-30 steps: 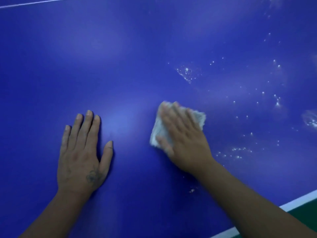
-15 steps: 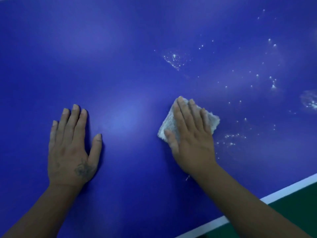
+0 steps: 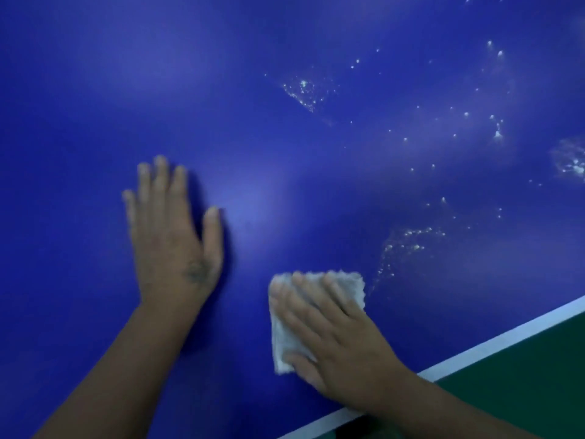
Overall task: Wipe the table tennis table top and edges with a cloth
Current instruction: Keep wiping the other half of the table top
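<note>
The blue table tennis table top (image 3: 285, 153) fills the view. A folded white cloth (image 3: 349, 288) lies flat on it near the table's white edge line (image 3: 493, 346). My right hand (image 3: 335, 340) presses on the cloth with straight, spread fingers and covers most of it. My left hand (image 3: 172, 236) rests flat on the bare blue surface, to the left of the cloth and farther from me, fingers straight. White droplets and smears (image 3: 408, 239) dot the surface to the right of the cloth.
More white spots (image 3: 304, 90) and a smear (image 3: 569, 160) lie farther out on the right half. Beyond the white edge line at the lower right is dark green floor (image 3: 522, 391).
My right hand has slid the cloth back toward me and the table edge. The view has shifted, so my left hand sits further right in frame.
</note>
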